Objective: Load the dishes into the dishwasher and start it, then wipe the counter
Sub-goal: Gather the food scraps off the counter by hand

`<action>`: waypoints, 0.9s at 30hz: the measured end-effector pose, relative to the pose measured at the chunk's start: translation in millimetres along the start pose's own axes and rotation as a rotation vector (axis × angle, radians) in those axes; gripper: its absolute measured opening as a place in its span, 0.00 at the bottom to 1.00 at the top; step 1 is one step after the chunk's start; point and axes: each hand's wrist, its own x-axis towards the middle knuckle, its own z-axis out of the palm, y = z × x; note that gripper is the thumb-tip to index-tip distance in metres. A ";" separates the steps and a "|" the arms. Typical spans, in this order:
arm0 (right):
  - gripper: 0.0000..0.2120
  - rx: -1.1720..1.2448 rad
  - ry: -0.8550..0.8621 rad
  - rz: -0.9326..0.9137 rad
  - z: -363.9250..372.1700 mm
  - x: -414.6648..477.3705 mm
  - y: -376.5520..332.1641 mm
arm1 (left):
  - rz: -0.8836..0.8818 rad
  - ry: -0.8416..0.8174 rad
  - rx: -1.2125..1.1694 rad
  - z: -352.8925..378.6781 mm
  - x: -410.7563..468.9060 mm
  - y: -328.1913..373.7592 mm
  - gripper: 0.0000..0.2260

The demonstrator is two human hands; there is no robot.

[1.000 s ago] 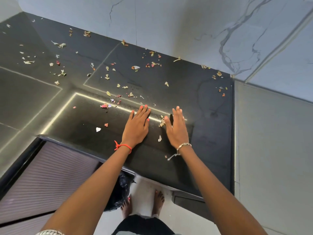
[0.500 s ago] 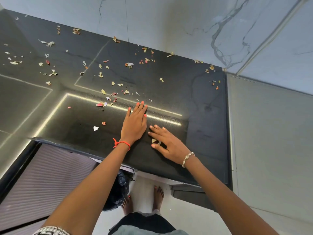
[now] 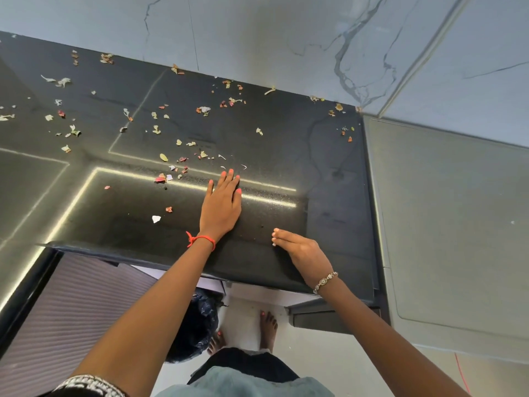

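The black stone counter (image 3: 289, 144) is strewn with small food scraps (image 3: 183, 164), mostly on its left and back parts. My left hand (image 3: 221, 206) lies flat on the counter, palm down and fingers together, holding nothing. My right hand (image 3: 300, 250) rests on its side near the front edge, to the right of the left hand. Its fingers and thumb are pinched together, and a small white bit shows at the fingertips. No dishes or dishwasher are visible.
A marble wall (image 3: 286, 38) backs the counter. A grey panel (image 3: 458, 224) adjoins the counter on the right. Below the front edge are a black rubbish bag (image 3: 197, 325), a ribbed purple surface (image 3: 71, 310) and my bare feet (image 3: 267, 328) on a pale floor.
My right hand slid from beside the left hand back toward the front edge, closing over the scraps that lay between the hands. The left hand stayed flat.
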 end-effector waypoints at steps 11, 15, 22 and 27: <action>0.08 0.519 0.289 0.537 -5.0 75.2 -66.7 | -0.789 -0.143 -1.902 -24.8 -33.3 58.8 0.18; 0.19 0.941 0.754 0.857 9.3 89.8 -106.3 | -0.852 -0.215 -2.197 -26.0 -41.4 62.2 0.19; 0.15 0.279 0.220 0.343 -21.8 58.7 -44.7 | -0.986 0.062 -2.155 -40.1 -32.8 42.4 0.15; 0.23 -0.126 -0.402 0.052 -1.4 25.2 -18.2 | -0.959 -0.031 -2.153 -35.9 -31.7 37.8 0.16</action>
